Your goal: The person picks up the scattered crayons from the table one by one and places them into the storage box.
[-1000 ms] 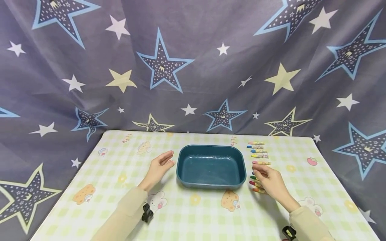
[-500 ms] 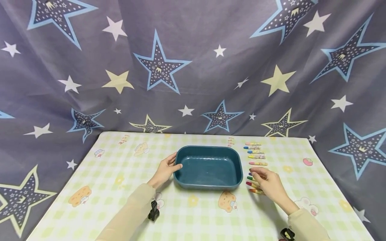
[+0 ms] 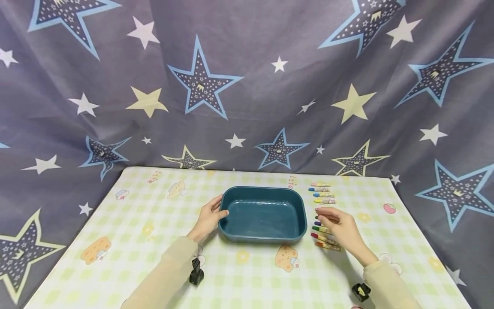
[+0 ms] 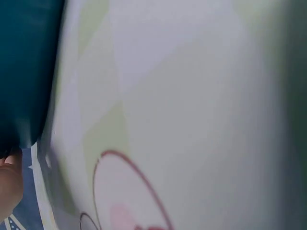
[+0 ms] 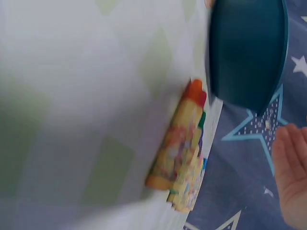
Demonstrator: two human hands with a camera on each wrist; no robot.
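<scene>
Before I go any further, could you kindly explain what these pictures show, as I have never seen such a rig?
There is no machine here: a person works with two bare hands. The wide view comes from a camera worn on the head; the two close views come from cameras on the wrists. On the checked tablecloth stands a blue-green tray, with a row of crayons to its right. The left hand grips the tray's left rim, thumb over the edge. The right hand is over the crayons; whether it holds one, I cannot tell.
</scene>
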